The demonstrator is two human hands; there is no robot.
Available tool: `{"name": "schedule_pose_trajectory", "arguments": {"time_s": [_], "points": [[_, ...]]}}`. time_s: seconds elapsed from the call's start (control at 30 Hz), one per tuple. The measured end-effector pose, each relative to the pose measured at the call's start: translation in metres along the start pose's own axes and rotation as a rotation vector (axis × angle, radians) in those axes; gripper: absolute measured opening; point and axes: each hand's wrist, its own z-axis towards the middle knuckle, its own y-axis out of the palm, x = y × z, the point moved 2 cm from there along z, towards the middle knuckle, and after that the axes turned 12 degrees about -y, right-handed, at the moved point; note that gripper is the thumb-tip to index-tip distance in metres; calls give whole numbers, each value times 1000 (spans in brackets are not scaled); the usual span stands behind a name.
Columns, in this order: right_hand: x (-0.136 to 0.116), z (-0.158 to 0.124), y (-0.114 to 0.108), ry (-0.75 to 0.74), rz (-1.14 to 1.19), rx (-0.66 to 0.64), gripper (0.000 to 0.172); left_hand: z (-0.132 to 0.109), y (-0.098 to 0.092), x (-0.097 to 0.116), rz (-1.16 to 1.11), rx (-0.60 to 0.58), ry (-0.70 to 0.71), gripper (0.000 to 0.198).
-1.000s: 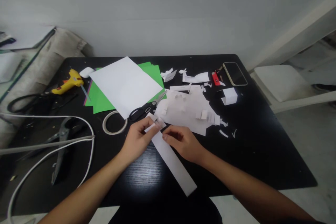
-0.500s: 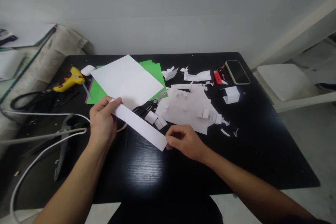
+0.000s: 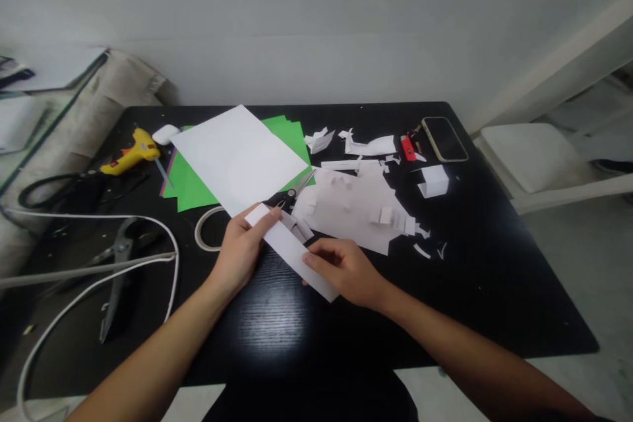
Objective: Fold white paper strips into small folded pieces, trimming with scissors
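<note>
Between my hands, above the near part of the black table, slants a white paper strip (image 3: pixel 288 245). My left hand (image 3: pixel 243 242) is closed on its upper left part, thumb on top. My right hand (image 3: pixel 346 270) pinches it nearer the lower right end, which sticks out below the fingers. Just behind the strip lie black-handled scissors (image 3: pixel 293 193), partly hidden by my left hand and the paper. Small folded paper pieces (image 3: pixel 302 229) lie beside the strip. A large white sheet (image 3: pixel 240 158) rests on green paper (image 3: pixel 190 191) beyond my left hand.
Paper scraps (image 3: pixel 370 145) and a cut sheet (image 3: pixel 346 211) spread across the middle. A red lighter (image 3: pixel 408 148), phone (image 3: pixel 445 140) and folded paper box (image 3: pixel 434 181) sit at the right. Leftward are a yellow glue gun (image 3: pixel 133 151), pliers (image 3: pixel 119 277), white cable (image 3: pixel 177 264) and a ring (image 3: pixel 199 231).
My left hand has moved right and toward me with the strip, closer to my right hand. My right hand now grips farther in from the strip's end. The ring and more cable have come into view.
</note>
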Motion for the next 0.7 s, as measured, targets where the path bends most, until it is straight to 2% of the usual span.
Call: {"name": "schedule_pose_trajectory", "arguments": {"time_s": [0.1,0.2,0.27,0.47,0.6,0.7], "points": [[0,0,0,15,26,42,27,-3,7,-4,-151,-28,-81,24],[-1,1,-1,-5,49,82,27,-5,9,-5,-235,-43,-97,23],[-1,1,-1,-27,46,98,28,-6,9,-7,-184,-68,-96,21],[1,-1,1,-48,16,105,27,-13,11,-17,168,-129,-49,16],[-1,-1,-1,-53,-25,89,26,-15,12,-15,179,-108,-18,16],[-3,-2,-2,-62,-66,73,26,-9,4,-4,143,-27,1,16]]}}
